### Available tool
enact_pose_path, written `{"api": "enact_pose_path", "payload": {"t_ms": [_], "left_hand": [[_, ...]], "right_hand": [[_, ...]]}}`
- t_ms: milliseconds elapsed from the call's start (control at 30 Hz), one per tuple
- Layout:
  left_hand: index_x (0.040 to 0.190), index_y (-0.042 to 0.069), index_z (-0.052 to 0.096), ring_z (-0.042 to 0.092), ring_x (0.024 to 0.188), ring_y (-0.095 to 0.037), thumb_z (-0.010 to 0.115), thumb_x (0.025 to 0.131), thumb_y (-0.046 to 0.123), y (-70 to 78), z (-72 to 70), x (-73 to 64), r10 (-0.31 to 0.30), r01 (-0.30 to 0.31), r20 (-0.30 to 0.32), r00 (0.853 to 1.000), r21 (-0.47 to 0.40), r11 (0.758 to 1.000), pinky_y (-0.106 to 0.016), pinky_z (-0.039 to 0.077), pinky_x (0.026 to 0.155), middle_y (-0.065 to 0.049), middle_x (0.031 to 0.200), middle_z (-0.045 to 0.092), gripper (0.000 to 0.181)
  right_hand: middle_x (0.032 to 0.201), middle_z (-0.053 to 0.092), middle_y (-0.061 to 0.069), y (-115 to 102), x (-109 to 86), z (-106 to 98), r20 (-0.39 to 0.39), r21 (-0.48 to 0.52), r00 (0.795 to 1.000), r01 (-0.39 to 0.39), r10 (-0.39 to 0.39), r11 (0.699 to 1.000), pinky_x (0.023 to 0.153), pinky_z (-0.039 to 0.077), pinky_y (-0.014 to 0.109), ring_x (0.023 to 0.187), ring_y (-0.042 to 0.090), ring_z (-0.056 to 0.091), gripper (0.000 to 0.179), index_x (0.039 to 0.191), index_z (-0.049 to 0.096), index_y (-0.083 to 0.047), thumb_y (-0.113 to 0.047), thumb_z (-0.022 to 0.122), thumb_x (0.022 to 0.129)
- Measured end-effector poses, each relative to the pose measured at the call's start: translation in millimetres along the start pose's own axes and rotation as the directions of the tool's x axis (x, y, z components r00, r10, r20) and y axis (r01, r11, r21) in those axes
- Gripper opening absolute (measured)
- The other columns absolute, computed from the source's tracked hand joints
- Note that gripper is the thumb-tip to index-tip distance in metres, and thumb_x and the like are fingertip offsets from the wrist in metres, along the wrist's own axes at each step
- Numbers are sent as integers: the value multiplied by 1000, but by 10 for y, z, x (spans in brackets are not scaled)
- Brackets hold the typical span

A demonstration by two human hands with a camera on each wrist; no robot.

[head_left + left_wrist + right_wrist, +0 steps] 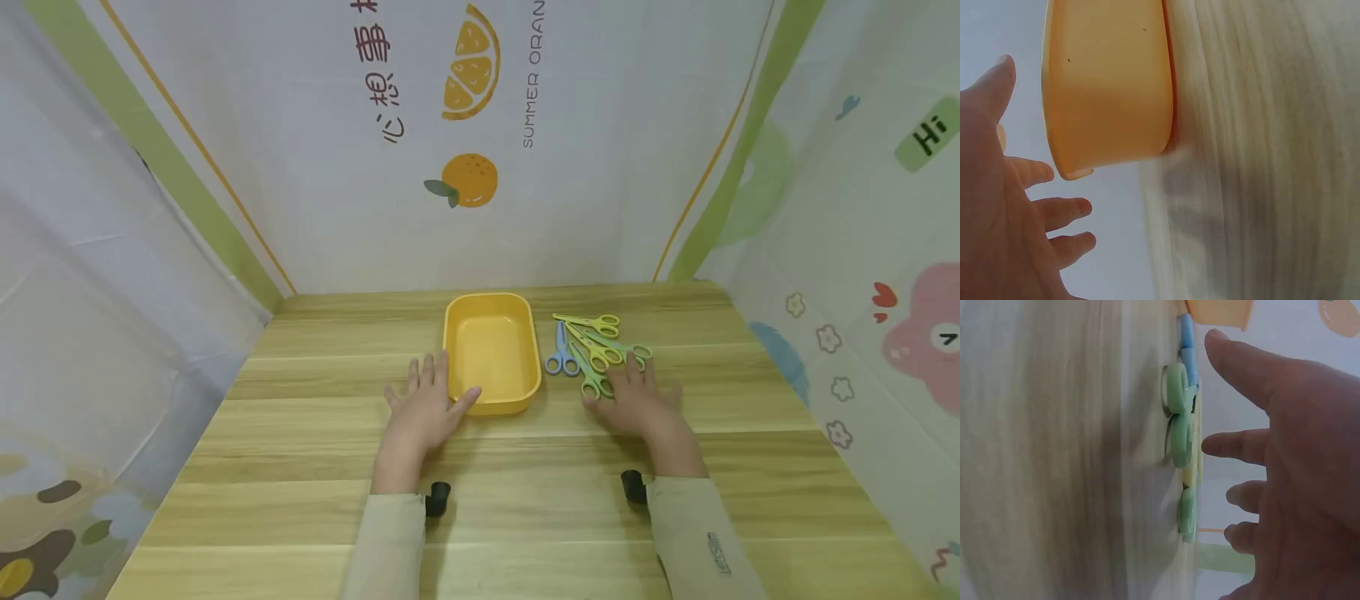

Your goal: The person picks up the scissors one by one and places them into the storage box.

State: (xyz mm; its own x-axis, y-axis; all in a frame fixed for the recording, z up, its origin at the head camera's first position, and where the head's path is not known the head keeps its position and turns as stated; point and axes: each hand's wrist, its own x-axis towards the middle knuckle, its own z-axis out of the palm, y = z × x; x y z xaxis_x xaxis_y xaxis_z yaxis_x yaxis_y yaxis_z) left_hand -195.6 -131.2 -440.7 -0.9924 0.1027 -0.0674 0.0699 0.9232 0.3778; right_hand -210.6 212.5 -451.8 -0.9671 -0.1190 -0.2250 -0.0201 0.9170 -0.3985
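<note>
A yellow plastic bin (491, 408) sits on the wooden table with nothing inside. My left hand (422, 410) is spread at the bin's near left corner; in the left wrist view its fingers (1063, 212) are extended beside the bin wall (1110, 94). To the right of the bin lies a pile of scissors: blue scissors (562, 354), yellow scissors (603, 323) and green scissors (595, 382) among them. Over the pile's near edge hovers my right hand (641, 406), fingers spread and apart from the green handles (1180, 440) in the right wrist view.
The wooden table (517, 500) reaches back to a white printed curtain (585, 225). More curtains hang at the left (135, 275) and right (795, 275) sides. A black wrist camera (438, 498) is worn on the left sleeve, another camera (633, 487) on the right.
</note>
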Motion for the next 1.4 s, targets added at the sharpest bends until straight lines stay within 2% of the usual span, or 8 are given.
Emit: {"api": "enact_pose_path", "payload": {"t_ms": [200, 333, 467, 667, 933, 1100, 1200, 1400], "left_hand": [[173, 13, 7, 11, 166, -46, 40, 105, 74, 9, 25, 77, -14, 14, 34, 999, -13, 1000, -88, 5, 119, -21, 178, 17, 97], [173, 11, 2, 11, 166, -46, 42, 102, 78, 16, 34, 157, -20, 21, 61, 998, -23, 999, -88, 5, 118, -22, 178, 18, 106], [172, 6, -1, 12, 166, -47, 47, 100, 78, 24, 44, 188, -34, 41, 105, 994, -63, 997, -87, 4, 120, -23, 177, 18, 112], [171, 6, -7, 15, 166, -46, 46, 101, 78, 9, 54, 201, -46, 60, 149, 988, -91, 994, -87, 1, 120, -26, 176, 20, 114], [170, 11, -14, 23, 163, -48, 40, 89, 95, -143, 249, 402, -31, 52, 158, 987, -133, 990, -90, 4, 116, -29, 171, 32, 129], [170, 13, -16, 25, 163, -46, 42, 89, 94, -154, 268, 407, -48, 69, 169, 985, -125, 990, -91, 5, 115, -27, 171, 34, 128], [171, 12, -14, 25, 163, -46, 46, 91, 90, -90, 178, 340, -55, 80, 181, 982, -133, 988, -90, 6, 117, -28, 171, 34, 126], [170, 12, -15, 28, 162, -47, 44, 92, 90, -86, 170, 324, -51, 76, 179, 983, -138, 987, -90, 6, 116, -28, 170, 34, 125]], "right_hand": [[175, -5, 32, 32, 105, 54, 18, -45, 1000, -18, 19, 999, 112, -10, 91, 160, 59, -10, 97, 165, 30, 2, -66, 56, 101], [175, -3, 33, 16, 151, 78, 20, -68, 1000, -18, 20, 998, 112, -10, 91, 161, 59, -8, 99, 165, 31, 3, -69, 56, 101], [174, -2, 34, -24, 159, 96, 22, -79, 999, -36, 37, 996, 112, -11, 90, 161, 60, -6, 99, 164, 29, 6, -66, 55, 102], [172, 3, 38, -75, 168, 137, 22, -97, 997, -70, 72, 993, 113, -10, 90, 160, 60, -2, 102, 164, 23, 12, -65, 55, 104], [172, 4, 38, -119, 208, 176, -6, -122, 995, -100, 100, 987, 113, -9, 91, 160, 60, 1, 86, 162, 30, 11, -56, 47, 109], [173, 8, 36, -143, 204, 198, -19, -150, 996, -92, 90, 984, 112, -6, 92, 160, 61, 7, 89, 159, 36, 12, -58, 54, 106], [174, 8, 35, -154, 205, 202, -20, -148, 995, -95, 93, 984, 112, -6, 92, 160, 60, 7, 90, 157, 40, 12, -59, 58, 104], [174, 8, 36, -151, 213, 176, -17, -154, 997, -73, 71, 985, 112, -4, 93, 159, 61, 10, 80, 152, 49, 11, -54, 60, 105]]}}
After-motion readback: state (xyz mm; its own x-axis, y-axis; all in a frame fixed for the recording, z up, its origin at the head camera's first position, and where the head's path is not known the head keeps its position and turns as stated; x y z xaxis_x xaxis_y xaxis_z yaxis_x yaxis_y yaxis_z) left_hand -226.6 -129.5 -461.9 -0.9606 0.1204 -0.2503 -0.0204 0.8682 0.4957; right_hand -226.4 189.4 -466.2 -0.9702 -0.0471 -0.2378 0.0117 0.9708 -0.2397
